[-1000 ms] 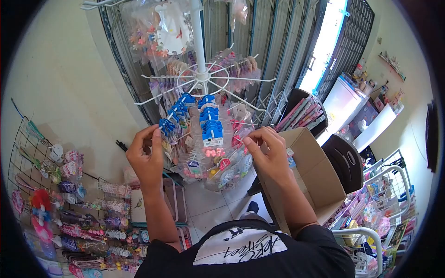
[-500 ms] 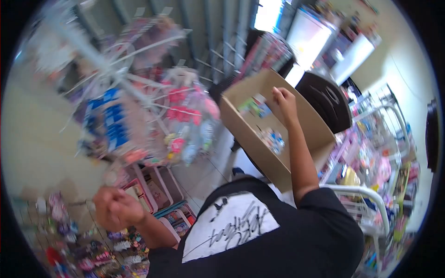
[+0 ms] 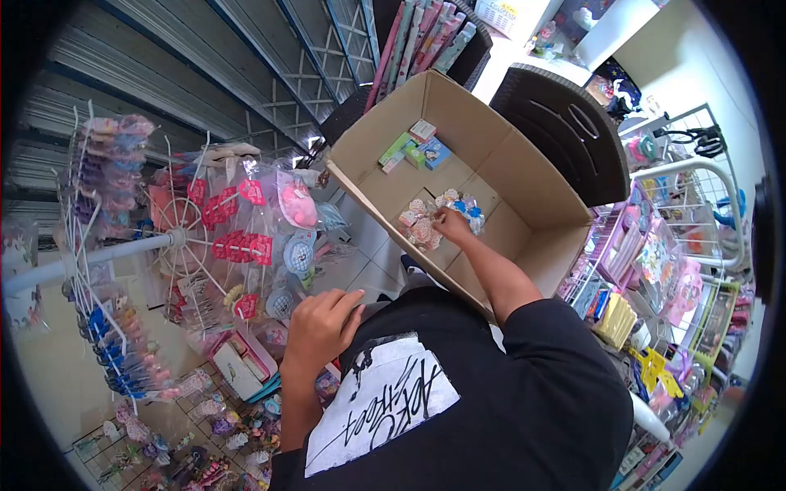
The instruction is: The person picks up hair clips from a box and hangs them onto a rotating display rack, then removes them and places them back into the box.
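Note:
My right hand reaches down into a large cardboard box. Its fingers are closed at a pile of small packaged flower-shaped ornaments in pink and cream; the exact piece between the fingertips is partly hidden. Blue and white ornaments lie just beside the fingertips. Deeper in the box sit several small cartons, among them a green one and a blue one. My left hand hovers in front of my shirt, fingers loosely extended, holding nothing visible.
A spinning display rack with hanging packets stands left. Behind the box are a dark woven chair and rolls of patterned paper. A white wire rack full of goods is at right; a metal folding gate lies beyond.
My right hand has lowered from above the box to the flower-shaped ornaments inside. The left hand has moved right, towards my body, and its fingers have loosened. The view has shifted.

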### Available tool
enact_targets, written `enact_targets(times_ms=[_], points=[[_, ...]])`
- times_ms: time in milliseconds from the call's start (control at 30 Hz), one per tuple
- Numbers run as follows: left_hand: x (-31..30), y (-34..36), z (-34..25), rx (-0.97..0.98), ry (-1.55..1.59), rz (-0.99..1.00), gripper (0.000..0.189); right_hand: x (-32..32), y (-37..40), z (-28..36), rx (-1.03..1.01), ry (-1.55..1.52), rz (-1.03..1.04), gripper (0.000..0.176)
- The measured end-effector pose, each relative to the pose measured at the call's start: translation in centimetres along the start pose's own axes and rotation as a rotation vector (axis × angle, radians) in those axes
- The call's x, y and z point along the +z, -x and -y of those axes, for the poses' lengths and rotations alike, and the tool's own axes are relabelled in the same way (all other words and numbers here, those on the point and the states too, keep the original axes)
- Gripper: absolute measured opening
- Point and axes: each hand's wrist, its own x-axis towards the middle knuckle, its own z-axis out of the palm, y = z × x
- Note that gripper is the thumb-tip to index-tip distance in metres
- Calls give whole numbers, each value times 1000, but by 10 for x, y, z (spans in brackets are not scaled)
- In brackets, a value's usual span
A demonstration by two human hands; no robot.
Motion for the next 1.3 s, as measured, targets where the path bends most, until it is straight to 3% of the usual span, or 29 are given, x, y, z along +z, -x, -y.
enact_targets(times_ms=[67, 233, 333, 500, 567, 633, 767, 867, 967, 1033, 1100, 1133, 1167, 1233, 1300], points=[[3, -8, -1, -41, -20, 33, 23, 8, 5, 22, -192, 297, 15, 48], [4, -16, 1, -94, 5, 29, 23, 29, -1, 30, -274, 530, 76, 37], [5, -16, 9, -114, 15, 50, 23, 22, 1, 28, -256, 416, 52, 32], [11, -22, 15, -127, 27, 52, 24, -7, 1, 28, -409, 350, -106, 20], [15, -27, 16, -122, 31, 53, 24, -30, -4, 44, -417, 316, -71, 21], [18, -30, 15, -113, 46, 48, 24, -47, -10, 58, -307, -71, -12, 22], [19, -38, 9, -104, 44, 63, 24, -62, -36, 58, -277, -379, 184, 22], [21, -40, 7, -112, 43, 75, 26, -85, -24, 85, -235, -399, 310, 22], [29, -47, 8, -126, 134, 9, 26, -106, 0, 125, -310, -477, 422, 22], [39, -59, -2, -335, 374, -271, 27, -121, 29, 161, -386, -542, 477, 21], [52, -74, -10, -377, 500, -373, 24, -136, 62, 201, -605, -547, 688, 25], [57, -78, -11, -414, 628, -476, 22, -141, 76, 219, -602, -549, 690, 25], [62, -76, -2, -417, 628, -474, 22, -144, 89, 236, -703, -496, 768, 23], [61, -75, 13, -503, 996, -33, 19, -139, 92, 247, -802, -442, 845, 22], [65, -72, 13, -547, 1067, -63, 22, -128, 71, 244, -734, -562, 795, 23]])
